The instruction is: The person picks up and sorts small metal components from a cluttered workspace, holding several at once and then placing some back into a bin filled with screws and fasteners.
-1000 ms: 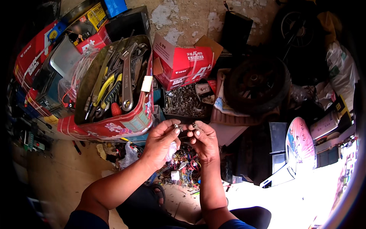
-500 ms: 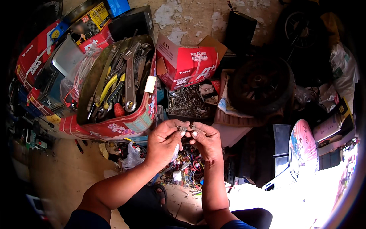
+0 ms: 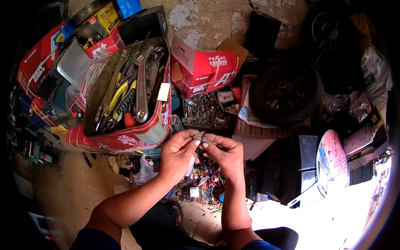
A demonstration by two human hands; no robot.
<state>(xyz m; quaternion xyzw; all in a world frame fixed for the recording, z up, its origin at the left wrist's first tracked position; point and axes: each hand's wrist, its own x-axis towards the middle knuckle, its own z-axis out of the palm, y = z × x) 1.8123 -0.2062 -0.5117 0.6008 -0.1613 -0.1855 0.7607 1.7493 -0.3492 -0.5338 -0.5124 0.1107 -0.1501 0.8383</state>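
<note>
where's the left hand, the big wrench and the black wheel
left hand (image 3: 176,154): head view, base of the thumb
big wrench (image 3: 142,88): head view, middle of the shaft
black wheel (image 3: 283,85): head view, the hub

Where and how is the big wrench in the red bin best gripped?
Probably at mid-shaft, from above, reaching in from the person's side. The wrench lies on top in the bin, its long, narrow shaft uncovered and its ring end toward the person; yellow-and-black handles close on its left make a sideways reach there tighter.
</note>
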